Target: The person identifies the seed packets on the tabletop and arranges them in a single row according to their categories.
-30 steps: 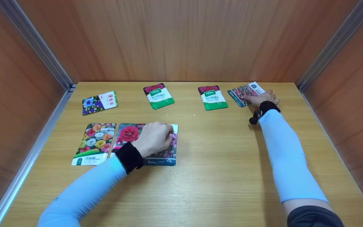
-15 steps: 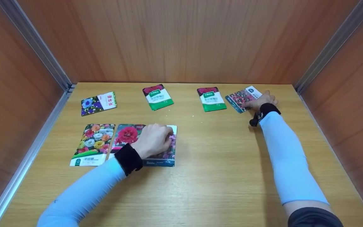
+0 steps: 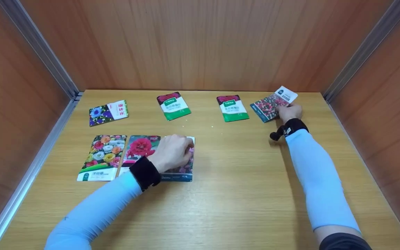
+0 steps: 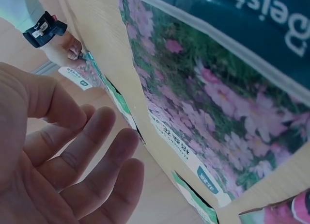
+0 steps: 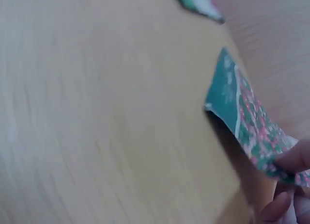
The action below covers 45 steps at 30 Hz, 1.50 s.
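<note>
My right hand (image 3: 290, 111) pinches a seed packet (image 3: 271, 104) with small pink and red flowers at the table's back right, thumb on top of its edge. In the right wrist view that packet (image 5: 254, 122) bends, and its teal end shows a shadow beneath. My left hand (image 3: 173, 152) hovers over a pink cosmos seed packet (image 3: 185, 170) at the front, covering much of it from the head camera. Loosely bent and holding nothing, the left fingers (image 4: 97, 132) show beside the cosmos packet in the left wrist view.
A red-flower packet (image 3: 141, 147) and a mixed-rose-coloured one (image 3: 104, 152) lie left of the cosmos packet. Along the back are a blue-flower packet (image 3: 108, 113) and two green-and-white ones, left (image 3: 175, 107) and right (image 3: 233, 108). Wooden panels (image 3: 200, 45) enclose the table.
My right hand has closed thumb and fingers on the packet's near edge; the packet has turned and its white end has risen. The left hand has barely moved.
</note>
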Available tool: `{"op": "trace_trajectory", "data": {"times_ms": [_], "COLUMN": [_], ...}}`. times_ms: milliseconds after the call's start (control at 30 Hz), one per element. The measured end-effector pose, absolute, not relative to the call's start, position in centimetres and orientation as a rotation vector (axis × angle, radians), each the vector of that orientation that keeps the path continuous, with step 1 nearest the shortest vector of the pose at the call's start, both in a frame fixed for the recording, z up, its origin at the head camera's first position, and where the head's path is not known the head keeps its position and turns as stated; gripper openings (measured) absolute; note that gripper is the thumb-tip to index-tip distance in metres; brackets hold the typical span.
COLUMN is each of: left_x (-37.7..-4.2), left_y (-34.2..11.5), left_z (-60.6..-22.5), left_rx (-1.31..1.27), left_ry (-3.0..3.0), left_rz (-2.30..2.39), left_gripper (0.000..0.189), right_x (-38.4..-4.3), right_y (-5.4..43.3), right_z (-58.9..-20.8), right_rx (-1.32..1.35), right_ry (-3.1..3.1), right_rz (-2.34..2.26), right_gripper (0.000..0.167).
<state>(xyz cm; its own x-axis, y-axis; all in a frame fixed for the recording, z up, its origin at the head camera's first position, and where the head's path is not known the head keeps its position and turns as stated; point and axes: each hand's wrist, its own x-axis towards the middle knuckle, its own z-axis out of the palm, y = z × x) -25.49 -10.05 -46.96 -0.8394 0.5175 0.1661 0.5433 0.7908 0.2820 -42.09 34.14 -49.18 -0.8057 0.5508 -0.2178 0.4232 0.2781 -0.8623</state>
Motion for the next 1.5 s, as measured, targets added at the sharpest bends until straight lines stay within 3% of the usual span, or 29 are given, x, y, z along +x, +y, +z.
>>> {"op": "trace_trajectory", "data": {"times_ms": [100,200,467,600,767,867,1033,1100,1200,1400,1500], "left_x": [-25.6,-25.7,-26.0,-26.5,-27.5,-27.8,-28.1,-28.1,-28.1,-27.6,-27.3], "left_y": [-10.0,-9.9,-9.1,-8.6,-7.9,-7.5,-6.6,-6.3,-6.0,-5.5,-5.0], "left_z": [-46.9,-46.9,-46.6,-46.6,-46.7,-46.8,-47.0,-47.1,-47.1,-47.2,-47.2], "left_rx": [-0.816,-0.805,-0.828,-0.765,-0.63,-0.532,-0.357,-0.31,-0.319,-0.401,-0.418], "left_ry": [-2.929,-2.946,-2.972,-2.994,-2.973,-2.958,-2.905,-2.869,-2.838,-2.934,-3.06], "left_rz": [-0.511,-0.539,-0.765,-0.901,-1.182,-1.344,-1.662,-1.746,-1.733,-1.499,-1.383], "left_gripper": [0.013,0.013,0.017,0.019,0.026,0.042,0.092,0.101,0.096,0.053,0.045], "right_x": [-42.2,-42.2,-40.5,-39.1,-36.3,-34.4,-32.1,-31.6,-31.1,-30.6,-30.3], "right_y": [33.6,33.0,30.3,28.4,25.3,23.7,21.9,21.5,21.1,21.1,21.3], "right_z": [-48.8,-48.0,-45.7,-45.4,-45.6,-46.0,-46.5,-46.6,-46.8,-47.5,-47.9], "right_rx": [-0.845,-0.768,-0.561,-0.393,-0.158,-0.004,0.135,0.15,0.174,0.17,0.196], "right_ry": [-2.359,-2.36,-2.343,-2.379,-2.488,-2.567,-2.699,-2.751,-2.814,-2.986,-3.139], "right_rz": [1.643,1.658,1.842,1.977,2.095,2.143,2.137,2.112,2.08,1.984,1.838], "right_gripper": [0.036,0.03,0.035,0.042,0.039,0.034,0.029,0.027,0.025,0.019,0.019]}}
